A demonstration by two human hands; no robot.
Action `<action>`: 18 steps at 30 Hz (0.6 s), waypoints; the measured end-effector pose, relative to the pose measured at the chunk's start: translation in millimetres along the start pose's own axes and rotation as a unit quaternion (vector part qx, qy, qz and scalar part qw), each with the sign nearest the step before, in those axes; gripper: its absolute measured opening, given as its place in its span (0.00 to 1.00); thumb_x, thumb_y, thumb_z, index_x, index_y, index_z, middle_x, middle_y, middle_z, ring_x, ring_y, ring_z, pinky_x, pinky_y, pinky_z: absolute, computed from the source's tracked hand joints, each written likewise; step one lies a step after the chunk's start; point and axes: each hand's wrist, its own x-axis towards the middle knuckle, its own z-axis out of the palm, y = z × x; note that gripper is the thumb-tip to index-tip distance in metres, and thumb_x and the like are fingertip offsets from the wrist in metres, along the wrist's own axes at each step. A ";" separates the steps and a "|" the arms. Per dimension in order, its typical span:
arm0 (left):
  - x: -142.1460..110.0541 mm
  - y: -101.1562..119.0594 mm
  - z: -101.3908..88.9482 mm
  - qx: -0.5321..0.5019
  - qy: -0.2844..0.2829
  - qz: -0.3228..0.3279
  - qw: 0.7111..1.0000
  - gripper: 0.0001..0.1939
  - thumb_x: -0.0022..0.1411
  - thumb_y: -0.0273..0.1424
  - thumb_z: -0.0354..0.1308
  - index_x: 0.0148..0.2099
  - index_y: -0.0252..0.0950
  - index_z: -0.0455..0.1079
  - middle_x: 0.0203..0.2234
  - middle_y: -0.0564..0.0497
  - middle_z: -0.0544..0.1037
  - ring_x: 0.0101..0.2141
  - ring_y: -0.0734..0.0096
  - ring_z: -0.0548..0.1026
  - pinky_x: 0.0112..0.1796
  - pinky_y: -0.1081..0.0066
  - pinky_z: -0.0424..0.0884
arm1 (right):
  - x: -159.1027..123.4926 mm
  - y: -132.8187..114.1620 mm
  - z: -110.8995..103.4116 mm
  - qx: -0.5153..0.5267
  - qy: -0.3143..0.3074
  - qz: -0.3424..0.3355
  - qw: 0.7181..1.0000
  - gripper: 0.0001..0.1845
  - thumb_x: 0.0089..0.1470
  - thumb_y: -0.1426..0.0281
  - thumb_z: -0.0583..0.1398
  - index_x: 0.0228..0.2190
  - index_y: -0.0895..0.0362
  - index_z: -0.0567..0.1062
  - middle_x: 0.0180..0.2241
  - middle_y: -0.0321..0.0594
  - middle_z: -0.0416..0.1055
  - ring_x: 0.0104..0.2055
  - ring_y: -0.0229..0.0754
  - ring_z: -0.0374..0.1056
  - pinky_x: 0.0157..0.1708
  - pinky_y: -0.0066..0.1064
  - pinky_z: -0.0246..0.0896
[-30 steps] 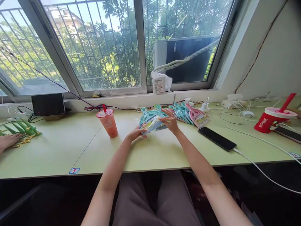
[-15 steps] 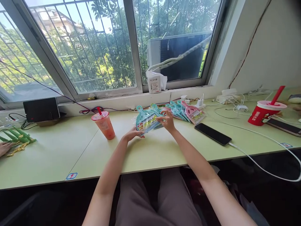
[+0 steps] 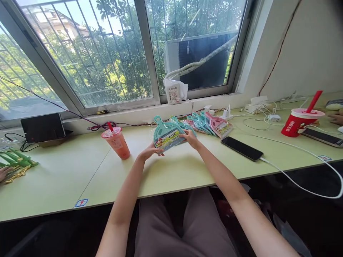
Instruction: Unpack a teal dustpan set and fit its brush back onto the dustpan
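A teal mini dustpan (image 3: 167, 135) in a clear plastic wrapper, with a yellow printed label, is tilted up above the table in front of me. My left hand (image 3: 152, 151) is closed on its lower left corner, fingers underneath. My right hand (image 3: 190, 138) pinches its right edge, thumb on the front. Another teal dustpan (image 3: 180, 123) shows partly behind it; whether I hold that one too I cannot tell. To the right lie several more wrapped dustpans, teal ones (image 3: 200, 123) overlapping and a pink one (image 3: 218, 124) at the end.
An orange drink cup (image 3: 118, 142) stands left of my hands. Right of them lies a charging black phone (image 3: 242, 149), its white cable looping over the edge. Farther right is a red cup (image 3: 301, 122). A tablet (image 3: 43, 127) and another person's hand (image 3: 4, 173) by green strips are at left.
The wrapped dustpan has turned its label more toward me. My right hand has gone from raised fingers over the wrapper to gripping the right edge. The view has shifted slightly.
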 end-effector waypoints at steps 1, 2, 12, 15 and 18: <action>0.9 1.3 4.0 -0.008 0.009 0.003 1.000 0.44 0.47 0.36 0.69 0.62 0.37 0.52 0.48 0.37 0.74 0.28 0.65 0.79 0.28 0.69 0.72 | 1.8 2.1 -1.7 0.018 0.019 0.009 1.000 0.22 0.38 0.60 0.69 0.36 0.57 0.79 0.35 0.43 0.77 0.34 0.47 0.73 0.29 0.37 0.73; 1.6 3.0 7.7 -0.019 0.017 0.007 1.000 0.45 0.48 0.36 0.69 0.63 0.37 0.52 0.50 0.36 0.73 0.29 0.66 0.79 0.28 0.69 0.72 | 3.5 3.7 -3.5 0.030 0.039 0.012 0.999 0.21 0.37 0.60 0.69 0.35 0.57 0.78 0.33 0.42 0.77 0.33 0.47 0.73 0.28 0.36 0.73; 4.8 19.0 32.0 -0.085 0.061 0.092 0.990 0.68 0.45 0.29 0.71 0.68 0.55 0.20 0.59 0.40 0.66 0.45 0.61 0.77 0.43 0.64 0.73 | 8.3 4.7 -11.5 0.046 0.171 -0.005 0.984 0.24 0.34 0.55 0.68 0.34 0.56 0.76 0.33 0.41 0.76 0.36 0.47 0.72 0.26 0.33 0.70; 16.0 9.6 33.9 -0.071 0.199 0.083 0.974 0.60 0.49 0.36 0.69 0.69 0.48 0.27 0.51 0.41 0.73 0.28 0.71 0.78 0.30 0.71 0.73 | 5.1 8.0 0.9 0.034 0.145 0.004 0.989 0.24 0.33 0.54 0.68 0.32 0.56 0.77 0.32 0.41 0.76 0.36 0.47 0.72 0.27 0.33 0.70; 23.1 2.7 28.3 -0.087 0.272 0.075 0.955 0.43 0.52 0.45 0.64 0.64 0.38 0.48 0.40 0.45 0.77 0.19 0.75 0.73 0.19 0.74 0.65 | 2.8 5.9 9.5 0.029 0.098 0.011 0.995 0.24 0.32 0.55 0.70 0.32 0.56 0.78 0.32 0.42 0.77 0.36 0.48 0.72 0.30 0.36 0.70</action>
